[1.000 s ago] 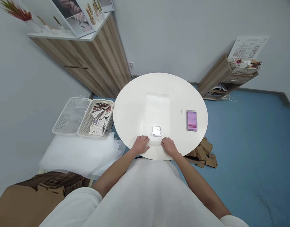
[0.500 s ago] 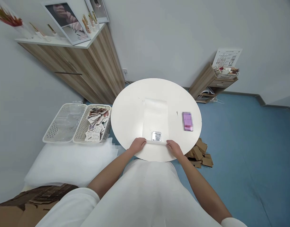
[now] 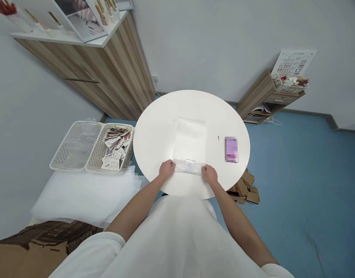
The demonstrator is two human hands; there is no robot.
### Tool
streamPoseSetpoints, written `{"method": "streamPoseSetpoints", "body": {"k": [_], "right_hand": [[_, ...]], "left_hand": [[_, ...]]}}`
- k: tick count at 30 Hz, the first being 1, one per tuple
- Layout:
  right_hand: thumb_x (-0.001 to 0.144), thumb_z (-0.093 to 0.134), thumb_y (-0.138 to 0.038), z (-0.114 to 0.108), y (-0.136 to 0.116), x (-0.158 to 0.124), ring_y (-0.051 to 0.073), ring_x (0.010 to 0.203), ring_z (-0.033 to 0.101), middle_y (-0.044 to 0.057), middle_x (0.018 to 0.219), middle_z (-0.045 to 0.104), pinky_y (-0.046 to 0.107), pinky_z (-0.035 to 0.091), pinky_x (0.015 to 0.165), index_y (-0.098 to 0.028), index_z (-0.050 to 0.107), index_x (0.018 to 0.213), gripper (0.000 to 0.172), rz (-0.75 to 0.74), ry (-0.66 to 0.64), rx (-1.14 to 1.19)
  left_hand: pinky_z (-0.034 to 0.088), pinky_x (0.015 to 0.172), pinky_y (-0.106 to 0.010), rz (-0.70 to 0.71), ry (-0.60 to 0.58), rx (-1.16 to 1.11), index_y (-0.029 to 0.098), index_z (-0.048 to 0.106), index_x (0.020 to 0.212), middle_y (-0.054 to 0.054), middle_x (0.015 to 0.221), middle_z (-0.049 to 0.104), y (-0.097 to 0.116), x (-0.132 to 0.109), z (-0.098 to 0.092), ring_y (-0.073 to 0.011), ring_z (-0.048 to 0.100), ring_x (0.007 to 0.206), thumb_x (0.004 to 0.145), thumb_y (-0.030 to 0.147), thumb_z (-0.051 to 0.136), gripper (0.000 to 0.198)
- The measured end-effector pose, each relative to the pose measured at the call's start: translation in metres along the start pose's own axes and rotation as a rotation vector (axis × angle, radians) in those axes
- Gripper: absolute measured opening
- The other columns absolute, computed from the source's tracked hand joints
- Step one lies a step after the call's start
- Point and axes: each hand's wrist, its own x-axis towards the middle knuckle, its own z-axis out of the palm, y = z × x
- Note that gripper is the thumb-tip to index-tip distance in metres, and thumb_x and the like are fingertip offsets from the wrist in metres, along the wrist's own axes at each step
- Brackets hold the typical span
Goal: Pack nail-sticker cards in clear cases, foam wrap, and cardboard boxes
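Sheet (image 3: 190, 135): thin, translucent, lying lengthwise on the white tabletop (image 3: 154, 143), its near end turned over into a flat band.
Square item (image 3: 189, 166): small and flat, near the tabletop's front edge, showing faintly through that band; I cannot make out what it is from here.
Left hand (image 3: 167, 168): its grip is closed, as I see it, fingers pinching the band's left end.
Right hand (image 3: 209, 174): also closed, pinching the right end, so the band spans straight between the two.
Fold: by my reading, the wrapping is at an early stage; the item is covered, with one turn made.
Unturned length: most of the sheet lies flat beyond the band, which I judge to be the part left.
Purple pack (image 3: 231, 150): blurred, to the right on the tabletop, apart from both hands.
Basket (image 3: 94, 160): off to the left, holding loose cards (image 3: 116, 148).
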Motion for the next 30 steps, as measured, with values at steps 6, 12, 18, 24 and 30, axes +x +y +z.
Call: {"method": "streamPoseSetpoints", "body": {"k": [6, 12, 18, 24, 30], "right_hand": [[0.083, 0.031, -0.029, 0.008, -0.003, 0.0, 0.015, 0.061, 0.05, 0.005, 0.077, 0.052, 0.026, 0.031, 0.049, -0.02, 0.05, 0.076, 0.022, -0.026, 0.001, -0.16], [0.082, 0.034, -0.014, 0.018, 0.0, -0.003, 0.023, 0.099, 0.047, 0.011, 0.112, 0.049, 0.034, 0.036, 0.077, -0.02, 0.047, 0.107, 0.029, -0.239, 0.149, -0.219], [0.08, 0.035, -0.005, 0.014, 0.003, -0.003, 0.022, 0.122, 0.031, 0.004, 0.133, 0.039, 0.042, 0.025, 0.094, -0.025, 0.052, 0.1, 0.034, -0.634, 0.087, -0.316], [0.077, 0.048, -0.023, 0.007, -0.003, -0.008, 0.026, 0.128, 0.022, 0.011, 0.137, 0.033, 0.046, 0.019, 0.099, -0.018, 0.05, 0.102, 0.026, -0.721, 0.016, -0.272], [0.069, 0.058, -0.024, 0.006, -0.022, 0.0, 0.026, 0.118, 0.038, 0.015, 0.129, 0.041, 0.041, 0.029, 0.092, -0.017, 0.049, 0.1, 0.033, -0.663, -0.044, -0.293]], "left_hand": [[0.039, 0.063, -0.03, 0.024, 0.105, 0.212, 0.021, 0.054, 0.086, -0.003, 0.073, 0.061, 0.003, -0.005, 0.011, -0.0191, 0.057, 0.07, 0.078, 0.025, 0.04, 0.017], [0.033, 0.088, -0.039, 0.391, 0.1, 0.279, 0.027, 0.047, 0.115, -0.007, 0.121, 0.049, 0.004, -0.008, 0.012, -0.024, 0.043, 0.112, 0.079, 0.012, 0.036, 0.04], [0.02, 0.101, -0.041, 0.655, -0.159, 0.263, 0.031, 0.045, 0.117, -0.001, 0.132, 0.04, 0.01, -0.008, 0.008, -0.0199, 0.03, 0.125, 0.076, 0.008, 0.037, 0.047], [0.016, 0.101, -0.046, 0.71, -0.184, 0.305, 0.023, 0.048, 0.11, -0.007, 0.139, 0.027, 0.03, -0.01, 0.004, -0.0293, 0.018, 0.129, 0.063, 0.025, 0.06, 0.048], [0.022, 0.098, -0.042, 0.675, -0.175, 0.306, 0.022, 0.047, 0.104, -0.009, 0.127, 0.043, 0.042, -0.002, 0.011, -0.0267, 0.036, 0.118, 0.063, 0.023, 0.06, 0.044]]}}
